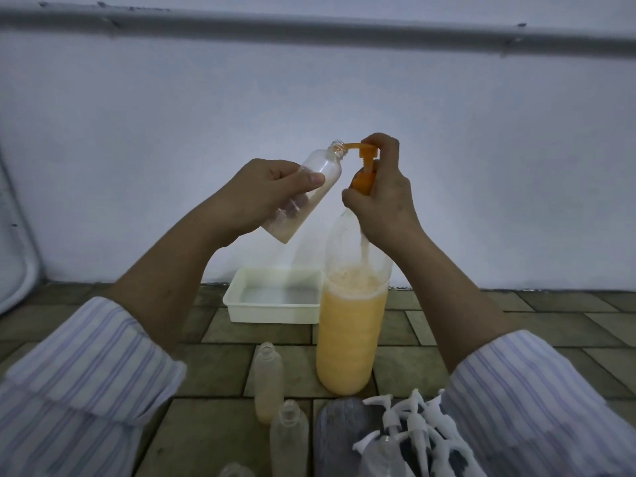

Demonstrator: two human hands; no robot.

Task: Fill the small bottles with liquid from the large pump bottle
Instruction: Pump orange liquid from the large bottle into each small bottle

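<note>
Left hand [265, 194]: my fingers grip a small bottle [303, 194], tilted, mouth at the orange nozzle. Right hand [382, 191]: my fingers curl round the pump head [469, 160] of the large pump bottle [347, 332], upright on the tiled floor [213, 370]. Beside it: white tray [275, 313], two uncapped bottles [268, 387], loose white pumps [413, 425].

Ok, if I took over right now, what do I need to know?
Left hand holds a small bottle tilted, its mouth at the orange pump spout. It has a little liquid inside.
Right hand grips the pump on the big bottle, which stands on the floor about half full.
Left to do: finish this one, then the open small bottles in front. White pump caps lie at the right.
</note>
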